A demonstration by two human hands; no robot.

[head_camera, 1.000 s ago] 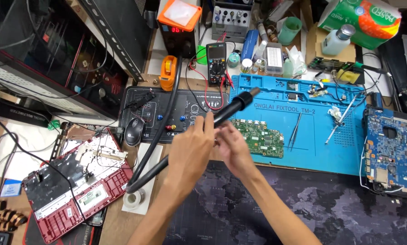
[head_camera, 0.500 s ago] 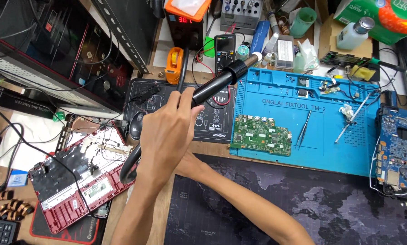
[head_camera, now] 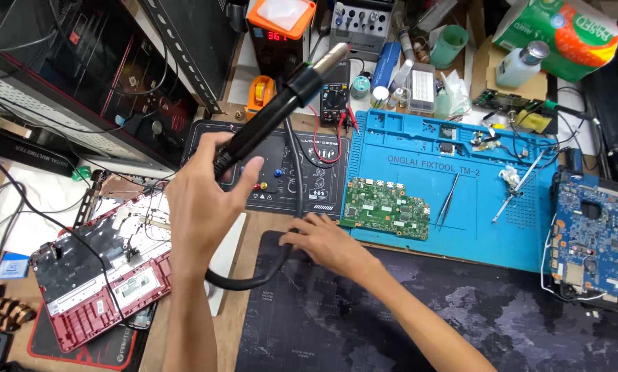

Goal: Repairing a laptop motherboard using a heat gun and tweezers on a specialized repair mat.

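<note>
Left fingers (head_camera: 209,180): wrapped round my black cylindrical hot-air wand (head_camera: 274,114).
Wand axis: nozzle up-right, away from me.
Right fingers (head_camera: 302,227): spread on its black hose (head_camera: 281,258), beside green circuit board (head_camera: 384,209).

My hot-air handle (head_camera: 264,120) is matt black plastic with a shiny metal nozzle; the blue mat (head_camera: 488,234) looks like smooth rubber, the table (head_camera: 243,289) bare wood.

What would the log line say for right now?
left hand: holds black hot-air wand raised | right hand: on wand's cable | green circuit board: on blue mat
</note>
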